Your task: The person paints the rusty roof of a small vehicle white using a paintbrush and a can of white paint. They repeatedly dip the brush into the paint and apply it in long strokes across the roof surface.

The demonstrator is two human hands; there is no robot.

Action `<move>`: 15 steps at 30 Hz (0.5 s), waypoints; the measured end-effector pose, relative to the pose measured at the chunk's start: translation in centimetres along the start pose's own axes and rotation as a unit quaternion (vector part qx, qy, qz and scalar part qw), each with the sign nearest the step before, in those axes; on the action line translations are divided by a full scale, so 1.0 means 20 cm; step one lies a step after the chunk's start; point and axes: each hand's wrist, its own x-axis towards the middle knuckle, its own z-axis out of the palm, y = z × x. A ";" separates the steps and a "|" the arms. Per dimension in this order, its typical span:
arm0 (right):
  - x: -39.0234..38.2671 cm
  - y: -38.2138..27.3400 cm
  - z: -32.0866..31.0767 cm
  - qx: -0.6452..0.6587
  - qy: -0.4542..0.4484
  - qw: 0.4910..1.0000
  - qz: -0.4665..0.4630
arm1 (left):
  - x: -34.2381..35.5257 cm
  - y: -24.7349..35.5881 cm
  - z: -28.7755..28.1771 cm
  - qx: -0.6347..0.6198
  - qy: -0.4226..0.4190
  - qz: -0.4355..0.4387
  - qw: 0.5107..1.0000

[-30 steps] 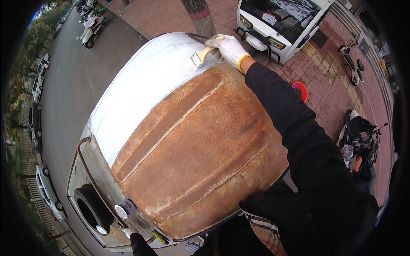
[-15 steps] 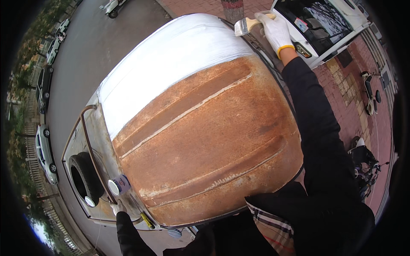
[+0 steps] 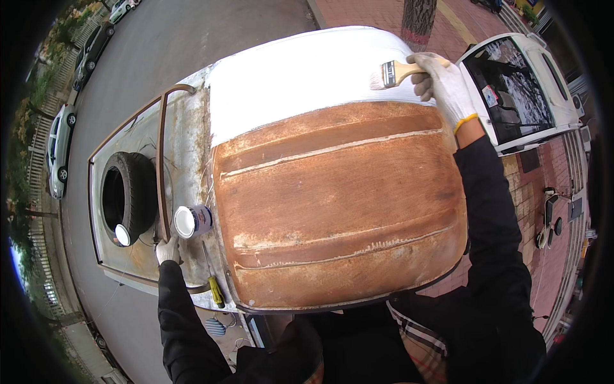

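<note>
In front of me lies a vehicle roof, rust-brown on its near part (image 3: pixel 339 182) and coated in white paint on its far part (image 3: pixel 288 80). My gloved right hand (image 3: pixel 444 86) is closed round the wooden handle of a flat paintbrush (image 3: pixel 400 73). The bristles point left over the white coat near its right end; I cannot tell whether they touch it. My gloved left hand (image 3: pixel 169 251) grips the lower end of a brown metal rail (image 3: pixel 162 173) at the left. Next to that hand stands an open can of white paint (image 3: pixel 194 221).
Behind the rail lie a black tire (image 3: pixel 142 192) and a round white lid (image 3: pixel 121 235). A yellow-handled screwdriver (image 3: pixel 216 292) rests near the roof's left edge. A white van (image 3: pixel 511 89) and a tree trunk (image 3: pixel 419 22) stand beyond the roof. Parked cars (image 3: pixel 61 150) line the road.
My right hand has brought the brush from the roof's far right edge to over the white coat. My left hand stays on the rail. The whole view has turned.
</note>
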 end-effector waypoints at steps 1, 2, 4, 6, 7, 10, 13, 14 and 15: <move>-0.03 -0.06 0.15 -0.002 -0.026 1.000 0.004 | -0.01 -0.02 0.00 -0.012 -0.004 -0.002 1.000; -0.05 -0.12 0.31 0.009 -0.056 0.998 0.010 | -0.01 -0.01 0.02 0.013 0.009 0.016 1.000; -0.09 -0.21 0.69 0.007 -0.113 0.994 -0.005 | -0.02 -0.02 0.02 0.027 0.019 0.036 0.999; -0.15 -0.25 1.09 0.035 -0.179 0.983 -0.034 | -0.04 -0.01 0.03 -0.017 0.008 0.054 0.998; -0.15 -0.27 1.28 0.037 -0.233 0.971 -0.027 | -0.05 0.00 0.03 -0.026 0.021 0.061 0.998; -0.19 -0.27 1.79 0.044 -0.234 0.971 -0.036 | -0.09 0.03 0.04 -0.084 0.027 0.080 0.993; -0.20 -0.21 2.02 -0.056 -0.178 0.976 -0.114 | -0.10 0.05 0.03 -0.008 0.050 0.085 0.995; -0.19 -0.18 2.03 -0.069 -0.171 0.976 -0.119 | -0.11 0.05 0.03 -0.032 0.041 0.082 0.995; -0.17 -0.16 2.01 -0.085 -0.169 0.975 -0.115 | -0.10 0.05 0.03 -0.069 0.025 0.066 0.995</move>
